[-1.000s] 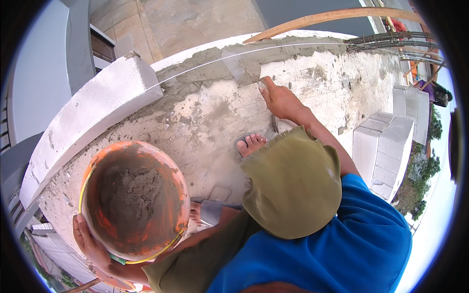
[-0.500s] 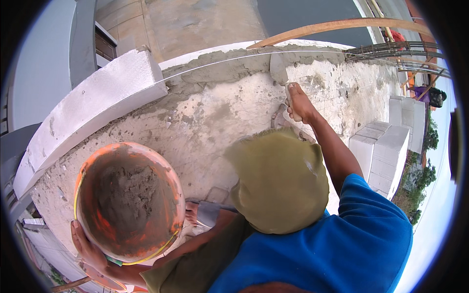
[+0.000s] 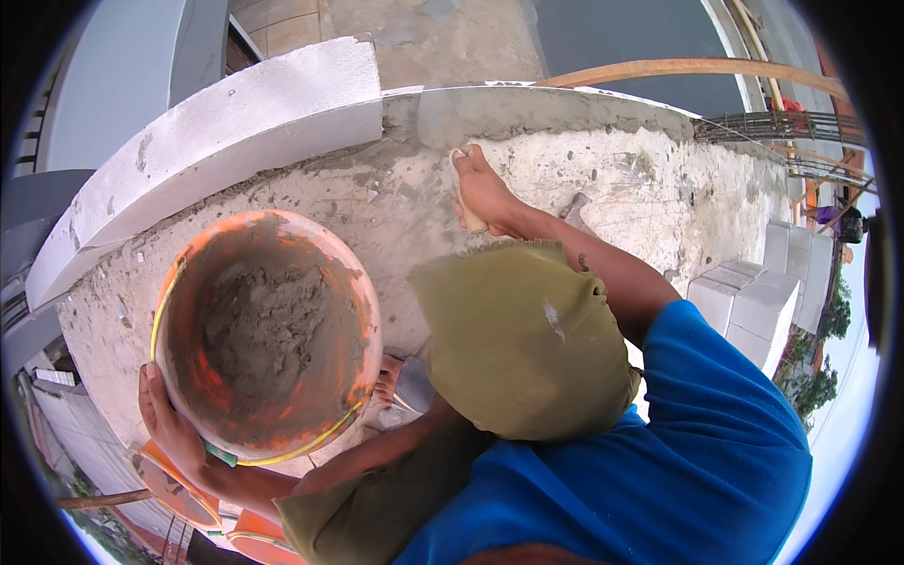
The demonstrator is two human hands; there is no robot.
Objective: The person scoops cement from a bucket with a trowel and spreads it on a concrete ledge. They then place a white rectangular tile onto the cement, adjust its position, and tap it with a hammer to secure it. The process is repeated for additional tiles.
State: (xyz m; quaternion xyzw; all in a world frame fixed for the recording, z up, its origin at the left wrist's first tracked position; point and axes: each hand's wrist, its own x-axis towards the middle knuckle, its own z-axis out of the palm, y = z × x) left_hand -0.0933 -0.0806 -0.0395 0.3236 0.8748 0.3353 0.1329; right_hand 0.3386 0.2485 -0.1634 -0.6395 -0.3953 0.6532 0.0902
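Note:
My left hand (image 3: pixel 168 426) grips the lower rim of an orange bucket (image 3: pixel 360 311) holding grey mortar (image 3: pixel 254 330), raised in front of my bent knee. My right hand (image 3: pixel 490 193) reaches forward and is closed on the pale handle of a trowel (image 3: pixel 460 188). The trowel's grey blade lies on the wet mortar strip (image 3: pixel 565 105) along the top of a rough plastered wall (image 3: pixel 659 179). A white block (image 3: pixel 217 141) sits on the wall to the left of the trowel.
Stacked white blocks (image 3: pixel 753 301) stand at the right. A wooden pole (image 3: pixel 678 68) and steel rebar (image 3: pixel 782 127) run along the far side. More orange buckets (image 3: pixel 179 490) lie below at lower left. My bare foot (image 3: pixel 388 377) shows under the bucket.
My right hand has slid the trowel leftward along the wall top, toward the white block. The bucket has stayed in my left hand, shifting slightly in view.

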